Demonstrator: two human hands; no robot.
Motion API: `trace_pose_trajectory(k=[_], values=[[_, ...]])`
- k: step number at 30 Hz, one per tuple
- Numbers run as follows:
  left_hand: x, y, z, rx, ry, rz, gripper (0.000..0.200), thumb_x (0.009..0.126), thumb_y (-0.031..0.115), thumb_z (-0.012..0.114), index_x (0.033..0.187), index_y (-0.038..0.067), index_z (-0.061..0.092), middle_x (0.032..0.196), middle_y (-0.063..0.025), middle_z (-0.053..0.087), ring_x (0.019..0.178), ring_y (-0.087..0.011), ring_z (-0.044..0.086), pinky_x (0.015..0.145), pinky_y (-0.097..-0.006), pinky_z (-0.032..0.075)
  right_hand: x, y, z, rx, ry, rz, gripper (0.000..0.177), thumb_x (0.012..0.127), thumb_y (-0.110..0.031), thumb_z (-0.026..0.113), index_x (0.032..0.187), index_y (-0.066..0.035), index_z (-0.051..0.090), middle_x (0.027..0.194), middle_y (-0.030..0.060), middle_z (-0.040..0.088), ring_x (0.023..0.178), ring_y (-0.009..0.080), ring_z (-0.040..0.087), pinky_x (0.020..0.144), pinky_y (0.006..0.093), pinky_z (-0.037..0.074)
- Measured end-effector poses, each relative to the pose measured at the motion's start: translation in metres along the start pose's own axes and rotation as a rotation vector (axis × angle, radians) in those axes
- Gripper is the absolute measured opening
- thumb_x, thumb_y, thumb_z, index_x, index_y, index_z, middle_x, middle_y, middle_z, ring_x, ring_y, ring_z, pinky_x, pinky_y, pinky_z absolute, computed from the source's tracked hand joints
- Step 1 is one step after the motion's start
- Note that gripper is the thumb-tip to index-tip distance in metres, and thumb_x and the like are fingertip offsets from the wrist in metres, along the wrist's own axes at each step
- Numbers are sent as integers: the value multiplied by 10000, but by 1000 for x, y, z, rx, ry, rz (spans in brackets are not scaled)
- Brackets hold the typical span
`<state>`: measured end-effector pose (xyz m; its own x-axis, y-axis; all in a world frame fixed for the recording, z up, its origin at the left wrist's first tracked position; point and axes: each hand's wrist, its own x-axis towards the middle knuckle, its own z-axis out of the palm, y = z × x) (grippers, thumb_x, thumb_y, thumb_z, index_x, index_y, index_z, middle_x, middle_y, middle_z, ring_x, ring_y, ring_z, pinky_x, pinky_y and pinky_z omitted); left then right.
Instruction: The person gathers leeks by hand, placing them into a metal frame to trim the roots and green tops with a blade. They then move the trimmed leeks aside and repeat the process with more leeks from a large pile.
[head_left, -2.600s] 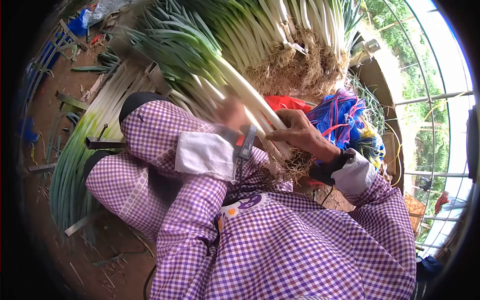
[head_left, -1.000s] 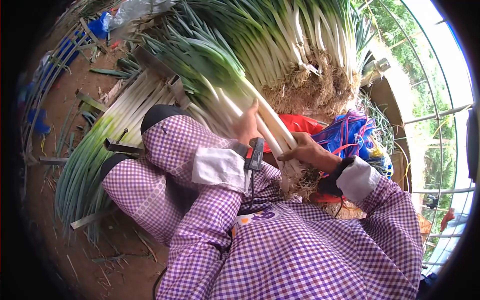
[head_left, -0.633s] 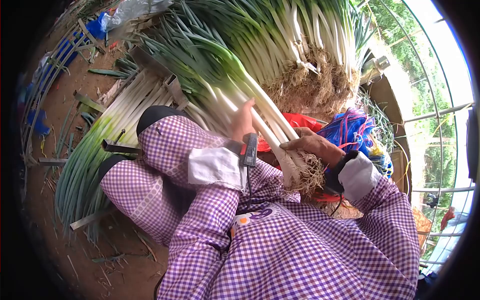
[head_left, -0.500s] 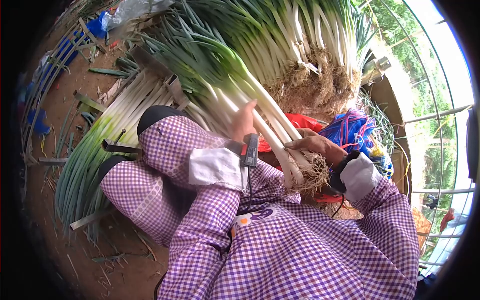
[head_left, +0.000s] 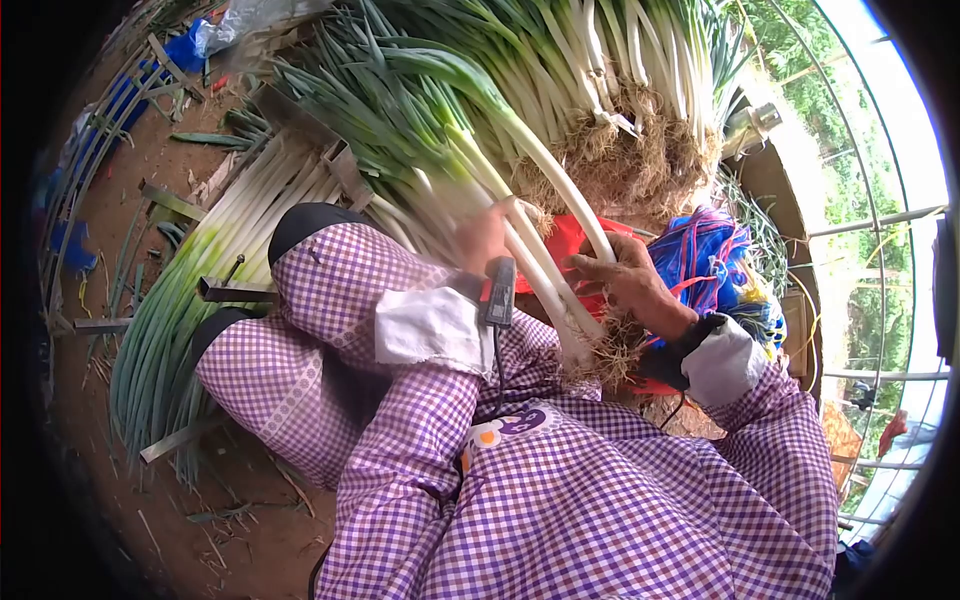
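Note:
Long green-and-white leeks [head_left: 535, 262] lie diagonally over my lap, their roots at the lower right. My left hand [head_left: 484, 238], blurred by motion, is wrapped round their white stalks. A single leek [head_left: 562, 188] curves away to the right of these stalks. Its lower end is in my right hand [head_left: 640, 285], fingers closed round it above the tangled roots. A black and red device sits at my left wrist.
A large leek pile [head_left: 640, 110] with brown roots lies ahead. At the left, more leeks [head_left: 190, 290] rest in a metal frame [head_left: 240, 292]. Blue and pink twine [head_left: 700, 260] and red plastic [head_left: 572, 235] lie at the right. A curved metal lattice stands beyond.
My right hand has risen slightly with one leek, which now stands apart from the others. The held stalks have shifted a little left, and red plastic shows between them and the single leek.

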<state>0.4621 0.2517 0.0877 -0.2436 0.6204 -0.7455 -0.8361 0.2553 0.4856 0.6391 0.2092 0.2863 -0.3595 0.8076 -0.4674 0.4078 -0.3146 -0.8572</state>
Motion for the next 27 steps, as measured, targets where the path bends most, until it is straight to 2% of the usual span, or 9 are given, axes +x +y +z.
trace_pose_trajectory(k=[2,6,9,14,18,21,23,26,27], values=[[0,-2,-1,9,0,78,314,809,72,808,1049,-74,668,962,-135,726,791,-276,707,730,-426,593,-3,5,10,12,55,-86,340,937,-268,747,1101,19,669,834,47,717,680,95,674,531,236,486],[-13,1,2,0,22,0,293,803,39,794,1041,-71,663,951,-146,722,794,-290,712,711,-432,598,-2,15,12,-266,-94,73,344,960,-305,719,927,37,715,703,29,653,607,79,592,511,266,428],[-46,16,5,-123,14,50,293,801,11,782,1051,-71,653,949,-169,714,775,-312,716,691,-460,606,5,29,13,-272,-114,73,358,960,-314,717,938,43,733,702,19,644,597,78,566,516,279,408],[-41,13,7,-24,40,108,315,791,22,799,1057,-65,655,956,-172,709,777,-316,716,699,-460,605,8,19,15,-263,-147,102,340,964,-318,714,982,20,748,705,13,654,598,73,565,505,274,394],[-43,14,8,-94,34,88,324,782,32,812,1054,-61,662,969,-175,711,796,-317,717,715,-452,603,9,8,16,-186,-171,219,325,952,-335,741,979,-12,714,748,8,686,591,55,601,493,224,432],[-39,14,0,32,-66,150,610,765,134,845,1234,-122,551,1099,-206,662,947,-290,645,889,-388,523,16,13,11,-86,-212,283,302,943,-308,748,993,-12,713,744,14,691,563,61,599,479,221,434],[-31,8,-3,27,-87,157,644,774,141,844,1270,-124,530,1134,-215,650,973,-300,642,903,-393,527,31,37,5,-15,-259,242,286,937,-281,752,1006,-7,715,744,21,694,539,68,594,473,225,440],[-28,10,-3,22,-101,95,694,781,155,847,1316,-128,505,1201,-229,626,1036,-317,629,936,-400,528,32,21,3,-5,-290,311,276,929,-242,754,1049,4,718,764,36,706,520,74,588,470,225,439],[-32,14,-2,20,-101,61,711,782,160,849,1329,-129,499,1226,-234,618,1061,-323,623,949,-402,527,32,19,3,42,-274,317,286,932,-217,744,1075,29,714,794,60,725,554,97,633,496,234,484]])
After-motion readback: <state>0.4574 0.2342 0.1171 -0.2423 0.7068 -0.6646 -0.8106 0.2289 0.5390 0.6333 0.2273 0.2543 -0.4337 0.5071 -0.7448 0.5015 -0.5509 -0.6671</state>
